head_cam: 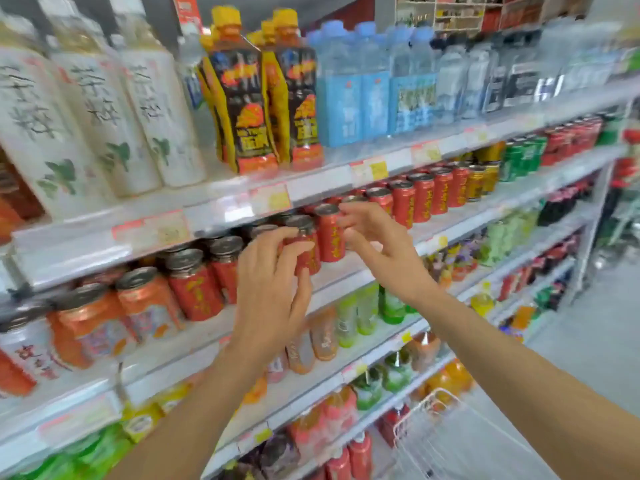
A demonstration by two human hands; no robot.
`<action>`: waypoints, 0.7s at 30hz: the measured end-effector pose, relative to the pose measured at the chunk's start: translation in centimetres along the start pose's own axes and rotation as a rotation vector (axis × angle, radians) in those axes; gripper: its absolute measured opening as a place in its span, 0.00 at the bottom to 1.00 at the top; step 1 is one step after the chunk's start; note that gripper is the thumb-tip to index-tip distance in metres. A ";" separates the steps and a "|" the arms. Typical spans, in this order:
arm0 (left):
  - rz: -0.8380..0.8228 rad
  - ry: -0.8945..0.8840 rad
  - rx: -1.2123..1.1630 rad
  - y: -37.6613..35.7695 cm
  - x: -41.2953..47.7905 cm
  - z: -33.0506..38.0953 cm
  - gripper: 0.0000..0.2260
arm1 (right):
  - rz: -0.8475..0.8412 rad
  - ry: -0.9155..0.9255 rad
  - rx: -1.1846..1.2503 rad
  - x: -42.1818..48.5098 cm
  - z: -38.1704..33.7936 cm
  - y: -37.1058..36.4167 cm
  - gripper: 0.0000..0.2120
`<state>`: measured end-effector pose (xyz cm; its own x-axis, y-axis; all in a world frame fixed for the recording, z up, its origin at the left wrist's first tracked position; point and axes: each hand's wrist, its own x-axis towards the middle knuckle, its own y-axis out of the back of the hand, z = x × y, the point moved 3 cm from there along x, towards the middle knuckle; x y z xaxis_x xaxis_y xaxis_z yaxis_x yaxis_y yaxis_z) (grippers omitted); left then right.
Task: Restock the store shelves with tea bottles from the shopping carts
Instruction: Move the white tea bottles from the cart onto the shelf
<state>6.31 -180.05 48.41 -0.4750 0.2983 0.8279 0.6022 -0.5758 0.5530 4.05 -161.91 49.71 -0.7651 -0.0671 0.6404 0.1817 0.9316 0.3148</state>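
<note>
Red tea cans with silver lids stand in a row on the second shelf (346, 271). My left hand (273, 289) is wrapped around one red tea can (306, 252) at the shelf's front edge. Beside it stands another red can (329, 233), and the fingertips of my right hand (377, 244) touch its right side with the fingers spread. Whether the right hand grips it is unclear. More red cans (422, 195) continue to the right along the same shelf.
The top shelf holds white tea bottles (138, 109), black-and-orange bottles (242, 98) and blue water packs (363, 91). Lower shelves carry green, orange and red bottles. A white wire shopping cart (433, 438) sits at the bottom right. Open aisle floor lies to the right.
</note>
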 end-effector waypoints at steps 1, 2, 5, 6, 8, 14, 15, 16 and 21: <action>-0.104 0.020 -0.091 -3.2 -1.5 0.9 0.14 | 0.004 -0.103 -0.041 -2.6 3.4 1.6 0.12; -0.204 0.035 -0.172 -6.6 -3.3 1.9 0.14 | 0.002 -0.209 -0.074 -5.3 6.7 3.2 0.10; -0.475 0.046 -0.316 -16.9 -9.7 5.4 0.15 | -0.023 -0.532 -0.129 -14.2 16.2 7.1 0.09; -0.547 0.042 -0.344 -20.1 -12.1 6.6 0.14 | -0.022 -0.621 -0.147 -17.1 18.9 8.2 0.10; -0.696 0.059 -0.398 -26.2 -17.3 8.8 0.14 | -0.013 -0.780 -0.204 -22.5 23.7 9.9 0.14; -1.118 0.128 -0.382 -39.9 -32.8 12.8 0.14 | -0.154 -1.224 -0.272 -37.7 37.6 11.2 0.08; -1.165 0.135 -0.352 -41.6 -35.1 13.0 0.14 | -0.185 -1.276 -0.272 -40.0 39.8 10.9 0.10; -1.220 0.140 -0.317 -43.1 -37.3 13.1 0.15 | -0.215 -1.326 -0.267 -42.1 41.8 10.6 0.12; -1.452 0.055 -0.141 -47.6 -45.7 13.0 0.22 | -0.215 -1.559 -0.240 -51.2 50.8 8.3 0.18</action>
<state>7.62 -156.38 -14.53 -0.6230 0.6433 -0.4450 -0.4833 0.1308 0.8657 13.28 -132.62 -16.06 -0.6163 0.3721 -0.6940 -0.0346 0.8676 0.4960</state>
